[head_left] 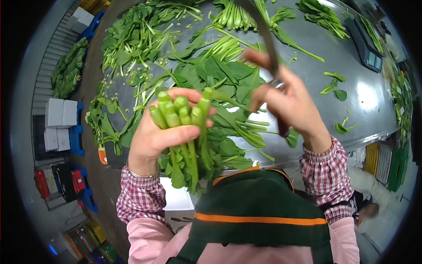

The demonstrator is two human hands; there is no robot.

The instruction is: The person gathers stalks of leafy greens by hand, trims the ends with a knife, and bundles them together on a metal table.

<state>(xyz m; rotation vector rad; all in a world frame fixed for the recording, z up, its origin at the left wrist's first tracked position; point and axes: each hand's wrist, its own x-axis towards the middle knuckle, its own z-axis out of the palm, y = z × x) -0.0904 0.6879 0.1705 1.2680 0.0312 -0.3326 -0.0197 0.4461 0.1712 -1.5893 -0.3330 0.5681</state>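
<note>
My left hand (151, 140) is wrapped round a bunch of leafy green stalks (175, 115), cut ends up and leaves hanging toward my apron. My right hand (293, 102) grips a knife (267, 37) by its dark handle; the long blade points up and away, slightly blurred. A stalk at the right side of the bunch leans toward my right hand. Below and between both hands lies a pile of loose greens (228, 77) on the metal table (303, 48).
Trimmed greens and scraps (138, 42) cover the table's left side. A bundle of greens (323, 17) lies at the far right beside a digital scale (369, 50). White boxes (59, 112) and blue crates (77, 136) stand left of the table. Another person (367, 209) is at lower right.
</note>
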